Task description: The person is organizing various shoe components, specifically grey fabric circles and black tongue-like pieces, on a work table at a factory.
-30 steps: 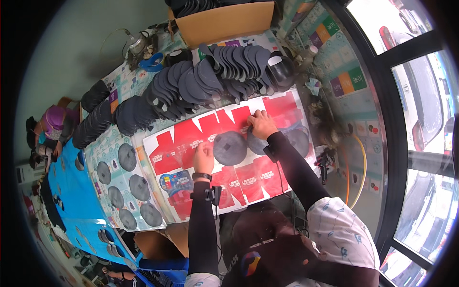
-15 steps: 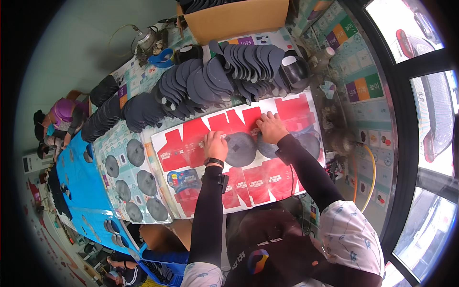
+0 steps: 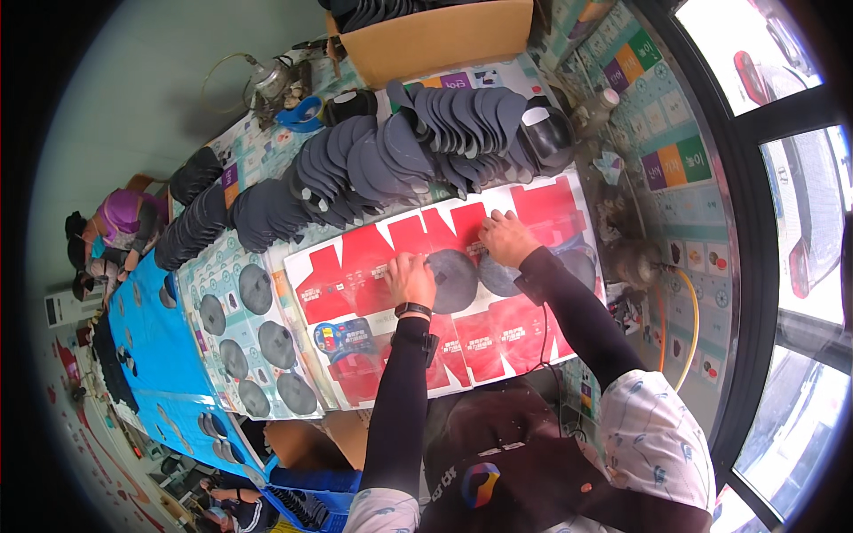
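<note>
My left hand [image 3: 412, 282] is palm down on a red and white printed sheet [image 3: 342, 293], its fingers curled beside the left edge of a round grey patch [image 3: 451, 282]. Whatever its fingertips pinch, if anything, is hidden. My right hand [image 3: 507, 238] rests on the upper part of a second round grey patch [image 3: 498, 279], fingers bent and slightly apart. A third grey patch [image 3: 579, 265] shows beyond my right forearm. Whether these patches are loose discs or marks on the sheet I cannot tell.
Overlapping rows of dark grey, curved flat pieces [image 3: 320, 160] line the table's far side. Behind them stands a cardboard box [image 3: 435, 40]. More round grey patches [image 3: 255, 289] lie to the left, before a blue surface [image 3: 160, 329]. A person [image 3: 124, 222] sits far left; a window [image 3: 800, 213] is at right.
My left hand has moved slightly to the right and down, closer to the middle grey patch. My right hand has barely shifted.
</note>
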